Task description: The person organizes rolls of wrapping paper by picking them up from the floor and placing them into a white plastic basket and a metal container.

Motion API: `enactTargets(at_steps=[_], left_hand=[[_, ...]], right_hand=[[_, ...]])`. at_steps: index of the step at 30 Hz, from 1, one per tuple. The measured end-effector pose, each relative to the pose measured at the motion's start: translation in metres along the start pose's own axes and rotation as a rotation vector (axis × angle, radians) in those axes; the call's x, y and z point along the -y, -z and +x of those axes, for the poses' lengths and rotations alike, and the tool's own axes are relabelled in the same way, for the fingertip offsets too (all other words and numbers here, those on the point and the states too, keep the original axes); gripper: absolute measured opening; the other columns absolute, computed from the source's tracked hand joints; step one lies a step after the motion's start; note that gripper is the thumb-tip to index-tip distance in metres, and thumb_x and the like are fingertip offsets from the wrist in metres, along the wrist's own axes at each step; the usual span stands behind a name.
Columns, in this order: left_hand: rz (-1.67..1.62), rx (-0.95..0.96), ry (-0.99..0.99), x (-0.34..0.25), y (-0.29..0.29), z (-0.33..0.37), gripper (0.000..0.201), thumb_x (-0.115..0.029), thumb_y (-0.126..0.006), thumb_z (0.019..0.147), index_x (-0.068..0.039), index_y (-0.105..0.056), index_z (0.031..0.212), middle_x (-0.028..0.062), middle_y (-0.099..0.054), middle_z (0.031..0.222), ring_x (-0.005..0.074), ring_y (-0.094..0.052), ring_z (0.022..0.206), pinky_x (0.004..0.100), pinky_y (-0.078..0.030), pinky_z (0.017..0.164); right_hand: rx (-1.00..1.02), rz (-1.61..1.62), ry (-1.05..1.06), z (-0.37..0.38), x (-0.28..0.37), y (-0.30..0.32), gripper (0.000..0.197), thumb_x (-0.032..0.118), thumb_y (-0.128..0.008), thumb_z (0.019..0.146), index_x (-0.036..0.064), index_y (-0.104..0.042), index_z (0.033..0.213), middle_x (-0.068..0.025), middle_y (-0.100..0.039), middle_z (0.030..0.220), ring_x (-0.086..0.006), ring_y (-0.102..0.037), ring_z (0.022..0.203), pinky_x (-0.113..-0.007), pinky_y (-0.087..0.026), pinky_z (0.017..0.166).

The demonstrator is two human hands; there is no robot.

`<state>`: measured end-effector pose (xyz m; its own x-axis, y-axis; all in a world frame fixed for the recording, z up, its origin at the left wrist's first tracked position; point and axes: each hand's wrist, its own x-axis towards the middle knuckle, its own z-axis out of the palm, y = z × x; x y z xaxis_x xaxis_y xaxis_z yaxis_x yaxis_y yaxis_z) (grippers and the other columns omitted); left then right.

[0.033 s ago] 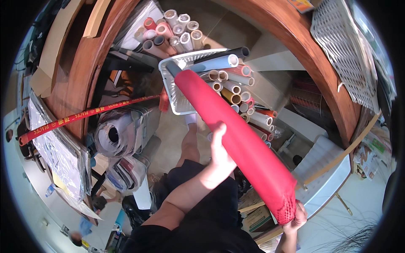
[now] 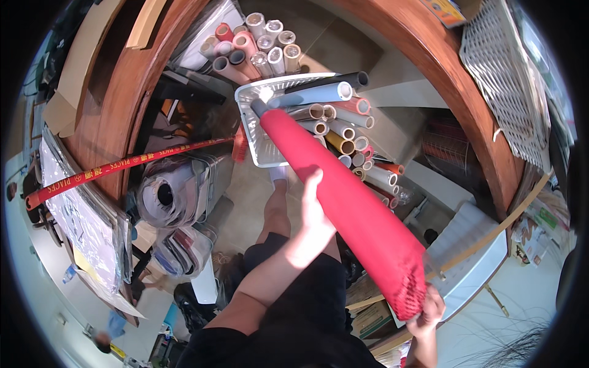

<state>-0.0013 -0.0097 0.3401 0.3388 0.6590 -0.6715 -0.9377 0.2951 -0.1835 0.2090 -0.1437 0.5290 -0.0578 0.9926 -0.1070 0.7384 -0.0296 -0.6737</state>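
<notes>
A long red roll (image 2: 362,214) of sheet material slants across the view, its far end over a white plastic basket (image 2: 246,138). A grey tube end (image 2: 259,107) sticks out of that far end. Around the roll's middle is my left hand (image 2: 318,211), thumb along the upper side and fingers hidden beneath. At the near end, where the red material is crumpled and looks like netting, my right hand (image 2: 429,310) grips the edge with bent fingers. Several paper and film rolls (image 2: 336,126) lean in and beside the basket.
More wrapped rolls (image 2: 270,46) stand beyond the basket. A long red printed strip (image 2: 132,161) runs in from the left. Large clear film rolls (image 2: 161,195) sit left of my legs. A curved wooden counter (image 2: 442,73) arches around, with a white wicker basket (image 2: 506,80) on its right.
The red roll's near end and my right hand have shifted slightly left. Both hands keep their hold, and the basket appears slightly further right in the view.
</notes>
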Motion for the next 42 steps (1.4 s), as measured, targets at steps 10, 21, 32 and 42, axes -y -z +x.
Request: enactTargets(at_steps=[10,21,32,42], left_hand=[[0.537,-0.422,0.177,-0.139,0.074,0.090,0.022,-0.015,-0.066,0.079,-0.002,-0.059,0.095,0.0113,-0.063,0.080,0.0232,-0.064,0.071,0.0377,-0.056,0.065],[0.846,0.281,0.088,-0.194,0.155,0.112,0.029,-0.015,-0.045,0.095,-0.003,-0.055,0.119,0.0099,-0.059,0.116,0.0194,-0.058,0.106,0.0335,-0.046,0.093],[1.736,-0.364,0.336,-0.190,0.157,0.205,0.055,-0.039,-0.060,0.085,-0.003,-0.052,0.126,0.0103,-0.064,0.101,0.0199,-0.063,0.081,0.0322,-0.052,0.070],[1.604,-0.434,0.036,-0.166,0.143,0.164,0.085,0.003,-0.063,0.075,-0.009,-0.019,0.148,0.0205,-0.055,0.123,0.0299,-0.062,0.100,0.0381,-0.053,0.079]], right_hand=[[0.478,-0.516,0.775,0.195,0.052,-0.189,0.027,0.013,-0.062,0.066,0.0000,-0.062,0.089,-0.0087,-0.053,0.081,-0.0208,-0.057,0.067,-0.030,-0.050,0.058],[0.652,-0.585,0.471,0.236,-0.039,-0.373,0.018,0.020,-0.059,0.078,0.0075,-0.072,0.080,-0.0132,-0.067,0.091,-0.0282,-0.062,0.090,-0.041,-0.049,0.077],[-0.021,-0.062,0.108,0.074,-0.107,-0.200,0.022,0.010,-0.059,0.073,0.0048,-0.060,0.094,-0.0096,-0.060,0.097,-0.0255,-0.058,0.088,-0.037,-0.050,0.072],[-0.086,-0.218,-0.664,0.103,-0.410,-0.189,0.089,0.018,-0.077,0.069,0.0118,-0.028,0.143,-0.0199,-0.040,0.138,-0.0395,-0.041,0.127,-0.043,-0.040,0.104]])
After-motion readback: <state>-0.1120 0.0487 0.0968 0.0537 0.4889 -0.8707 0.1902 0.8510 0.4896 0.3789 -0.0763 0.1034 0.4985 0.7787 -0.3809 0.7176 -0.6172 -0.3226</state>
